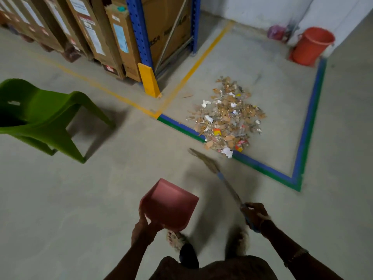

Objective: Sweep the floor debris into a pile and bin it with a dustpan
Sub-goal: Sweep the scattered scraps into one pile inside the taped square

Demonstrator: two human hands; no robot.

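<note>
Grey concrete floor (pixel 90 209), warehouse-type corner. Nearest the camera, the left grip (pixel 144 229) is wrapped around the back end of a pink dustpan (pixel 169 205), holding it up off the floor with the mouth facing forward. The right grip (pixel 256 216) is clenched around the handle of a broom (pixel 214 168). It's blurry, with the bristles just short of the near edge of the debris pile (pixel 228 118). The pile looks gathered already and sits partly across the blue-green floor tape (pixel 262 168). Well beyond it an orange bucket (pixel 311 45) stands by the white wall, probably the bin. So I'd say 1 job left: scoop and dump.

What could go sideways: the pile is way wider than the pan, so 1 hard push sends scraps around both sides. If the pan's lip isn't flat on the floor, paper bits slide under it. And the bucket is far off, so an overfilled or tilted pan spills on the way.
</note>
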